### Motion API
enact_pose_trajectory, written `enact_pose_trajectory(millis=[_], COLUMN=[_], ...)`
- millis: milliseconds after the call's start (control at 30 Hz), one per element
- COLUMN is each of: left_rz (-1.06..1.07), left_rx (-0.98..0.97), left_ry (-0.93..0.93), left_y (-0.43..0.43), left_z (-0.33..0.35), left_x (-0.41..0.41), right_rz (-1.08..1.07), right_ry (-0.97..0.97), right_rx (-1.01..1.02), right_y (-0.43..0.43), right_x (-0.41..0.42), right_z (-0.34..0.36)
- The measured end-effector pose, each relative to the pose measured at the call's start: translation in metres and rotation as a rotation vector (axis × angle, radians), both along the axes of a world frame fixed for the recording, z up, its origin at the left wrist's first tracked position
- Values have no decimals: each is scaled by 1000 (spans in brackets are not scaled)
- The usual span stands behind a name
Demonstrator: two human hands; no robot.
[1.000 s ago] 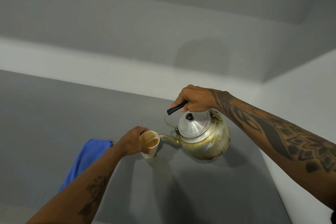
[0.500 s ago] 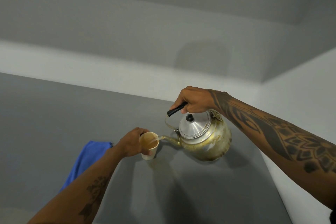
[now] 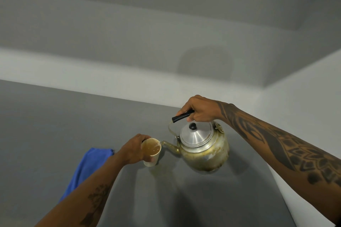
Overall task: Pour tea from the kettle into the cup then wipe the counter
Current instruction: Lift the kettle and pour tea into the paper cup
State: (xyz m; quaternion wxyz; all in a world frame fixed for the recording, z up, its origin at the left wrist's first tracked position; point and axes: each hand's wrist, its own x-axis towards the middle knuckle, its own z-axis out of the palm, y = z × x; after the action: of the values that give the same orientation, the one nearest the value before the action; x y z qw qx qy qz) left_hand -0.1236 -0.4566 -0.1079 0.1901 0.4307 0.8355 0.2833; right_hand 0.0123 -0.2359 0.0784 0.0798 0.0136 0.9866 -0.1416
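A worn metal kettle (image 3: 203,150) with a silver lid hangs tilted over the grey counter (image 3: 55,125), its spout at the rim of a pale paper cup (image 3: 151,152). My right hand (image 3: 200,109) grips the kettle's black handle from above. A thin stream of tea runs from the spout into the cup, which holds brown tea well up its wall. My left hand (image 3: 133,150) is wrapped around the cup's left side and holds it on the counter. A faint wet stain lies on the counter just in front of the cup.
A folded blue cloth (image 3: 84,169) lies on the counter left of the cup, partly under my left forearm. A pale wall runs along the back of the counter, and a white wall borders its right side.
The tea level in the cup has risen as the pouring goes on. Kettle, cup and both hands have hardly shifted.
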Motion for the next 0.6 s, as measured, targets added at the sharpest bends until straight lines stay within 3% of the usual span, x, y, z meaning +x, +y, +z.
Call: enact_pose_trajectory(millis=[367,467,600], left_rz=[-18,-38,-103], left_rx=[-99,-248,-175], left_ry=[-28,-59,11], left_y=[5,17,54], left_z=[6,33,106], left_x=[-3,-9,-8], right_rz=[-127,-140,-153], right_ry=[50,59,76], right_rx=[-26,-36,-38], right_y=[21,25,31], right_x=[16,17,18], right_z=[-17,-15,-10])
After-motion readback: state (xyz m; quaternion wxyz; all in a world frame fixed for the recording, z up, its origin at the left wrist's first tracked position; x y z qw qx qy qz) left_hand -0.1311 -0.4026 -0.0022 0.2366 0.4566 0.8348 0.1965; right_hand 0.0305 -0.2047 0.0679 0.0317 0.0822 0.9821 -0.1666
